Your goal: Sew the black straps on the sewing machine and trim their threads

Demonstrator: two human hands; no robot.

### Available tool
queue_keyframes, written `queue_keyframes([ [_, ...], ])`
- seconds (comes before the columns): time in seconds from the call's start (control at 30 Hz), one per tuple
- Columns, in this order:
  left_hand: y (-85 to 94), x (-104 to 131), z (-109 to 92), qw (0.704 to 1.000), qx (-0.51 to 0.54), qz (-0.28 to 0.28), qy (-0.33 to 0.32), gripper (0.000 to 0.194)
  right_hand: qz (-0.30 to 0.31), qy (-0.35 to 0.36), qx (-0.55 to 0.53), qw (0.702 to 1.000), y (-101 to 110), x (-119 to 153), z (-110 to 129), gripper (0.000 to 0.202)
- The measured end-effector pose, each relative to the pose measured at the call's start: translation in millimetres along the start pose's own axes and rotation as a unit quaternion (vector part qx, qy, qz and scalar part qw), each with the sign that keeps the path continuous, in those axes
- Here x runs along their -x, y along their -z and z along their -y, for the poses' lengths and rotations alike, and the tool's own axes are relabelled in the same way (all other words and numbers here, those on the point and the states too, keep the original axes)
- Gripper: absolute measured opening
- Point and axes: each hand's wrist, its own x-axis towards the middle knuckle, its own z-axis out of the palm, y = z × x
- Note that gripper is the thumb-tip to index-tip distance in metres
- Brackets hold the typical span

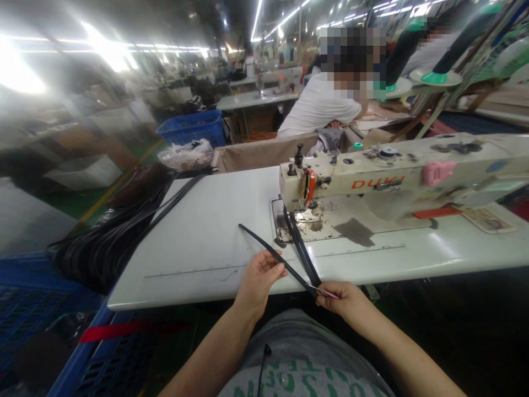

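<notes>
A: Where are the hands? Clock centred on them, 12 straight ahead.
B: Both at the near edge of the bench [198, 231]. Left hand [255, 284] at 9, right hand [345, 302] at 3.
A: Left fingers?
B: Closed, pinching the black strip [261, 240] partway along. Strip slants; its free end points to 11, over the bench. Other end runs down to the right fingers.
A: Right?
B: Closed on the pink-handled tool [330, 294], thin metal blade toward 9, at the strip. Looks like small snips; can't tell if the blades are open. Same hand is at the lower end of the doubled black lengths [305, 256].
A: Those go where?
B: Up toward 12, to the needle area of the sewing machine [343, 179]. Can't tell if they're one piece with the pinched strip.
A: Machine?
B: From 12 round to 2, on the bench. Dark flat patch [354, 231] on its bed, pink clip-like piece [438, 172] on the arm.
A: Rest?
B: Heap of black strips [103, 242] at 9, hanging off the bench end. Plastic bag [188, 155] and blue basket [194, 129] at 11. Person in white [318, 105] at 12, beyond a fabric-lined bin [256, 157].
</notes>
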Motion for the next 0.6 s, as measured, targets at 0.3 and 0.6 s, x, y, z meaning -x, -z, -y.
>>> queue_keyframes([
  [0.3,0.5,-2,4,0.998,-0.041,-0.028,-0.029,0.039,0.003,-0.005,0.090,0.996,-3,1,1,0.015],
  [0.6,6.3,2,-1,0.990,-0.134,0.021,-0.048,0.038,-0.039,0.101,0.178,0.978,-3,8,33,0.029],
])
